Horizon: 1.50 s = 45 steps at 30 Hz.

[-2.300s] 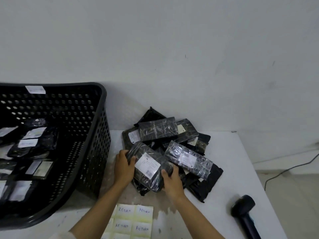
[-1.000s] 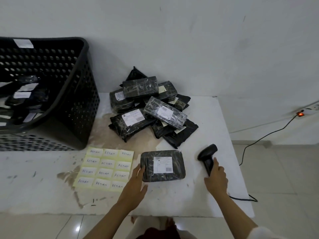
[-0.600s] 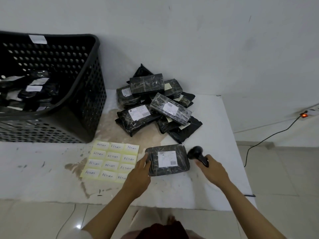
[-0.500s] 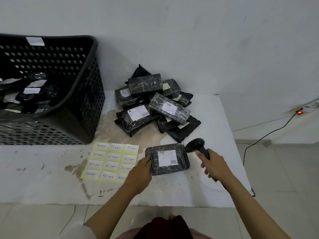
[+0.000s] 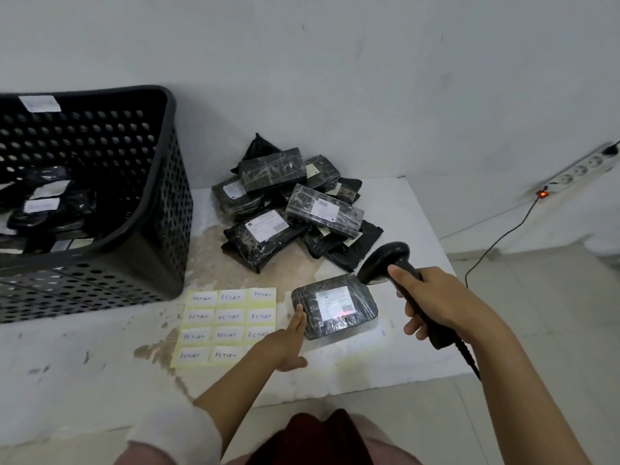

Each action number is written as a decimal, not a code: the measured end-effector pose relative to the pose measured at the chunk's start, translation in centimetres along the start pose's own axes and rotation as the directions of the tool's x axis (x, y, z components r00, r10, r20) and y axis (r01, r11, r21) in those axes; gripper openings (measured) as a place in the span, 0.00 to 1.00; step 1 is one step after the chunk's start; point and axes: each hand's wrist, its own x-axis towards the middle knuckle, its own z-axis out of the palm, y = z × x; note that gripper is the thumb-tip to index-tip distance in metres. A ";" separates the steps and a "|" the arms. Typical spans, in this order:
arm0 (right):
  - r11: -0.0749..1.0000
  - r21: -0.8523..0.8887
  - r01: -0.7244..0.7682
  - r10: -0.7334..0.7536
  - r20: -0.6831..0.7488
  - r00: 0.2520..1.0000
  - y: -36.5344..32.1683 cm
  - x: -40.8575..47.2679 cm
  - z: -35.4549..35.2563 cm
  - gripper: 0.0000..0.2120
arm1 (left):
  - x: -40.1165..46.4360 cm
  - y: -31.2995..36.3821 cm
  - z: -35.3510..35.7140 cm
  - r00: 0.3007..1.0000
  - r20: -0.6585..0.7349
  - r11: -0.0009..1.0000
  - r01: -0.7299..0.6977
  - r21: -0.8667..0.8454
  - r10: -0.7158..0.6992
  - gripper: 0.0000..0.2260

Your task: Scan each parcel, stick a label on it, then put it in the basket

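Note:
A black wrapped parcel (image 5: pixel 364 298) with a white address label lies flat on the white table (image 5: pixel 396 350), and a red scan light glows on that label. My left hand (image 5: pixel 288 340) touches the parcel's left edge with straight fingers. My right hand (image 5: pixel 436 305) grips the handle of a black barcode scanner (image 5: pixel 385 261), whose head hangs just above the parcel's right end. A sheet of yellow RETURN labels (image 5: pixel 228 325) lies left of the parcel. The black perforated basket (image 5: pixel 167 203) stands at the left with several labelled parcels inside.
A pile of several black parcels (image 5: pixel 292 209) sits at the back of the table against the wall. The scanner's cable (image 5: pixel 469 360) drops over the table's right front edge. A power strip (image 5: pixel 580 171) with a red light lies on the floor at the right.
One parcel came from the pile to the table's front. My right hand picked up the scanner and raised it over the parcel; a red light now shows on the label.

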 end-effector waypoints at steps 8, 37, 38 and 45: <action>1.000 0.008 0.017 -0.015 -0.160 0.987 -0.4 -3.2 1.1 0.25 | 0.0 -0.2 0.1 0.999 0.031 0.999 -0.010 0.052 0.008 0.44; 0.996 -0.033 0.085 -0.090 -0.220 0.971 2.0 -0.7 0.5 0.27 | 0.3 0.6 0.1 0.998 0.060 0.997 0.031 0.064 -0.035 0.45; 0.996 -0.043 0.084 -0.092 -0.229 0.969 2.8 0.5 0.8 0.26 | 0.3 0.7 0.1 0.998 0.053 0.998 0.041 0.055 -0.043 0.45; 1.000 -0.010 0.023 -0.025 -0.201 0.979 10.7 9.2 4.4 0.14 | 0.2 0.1 1.0 0.996 -0.087 0.999 0.015 -0.031 -0.017 0.40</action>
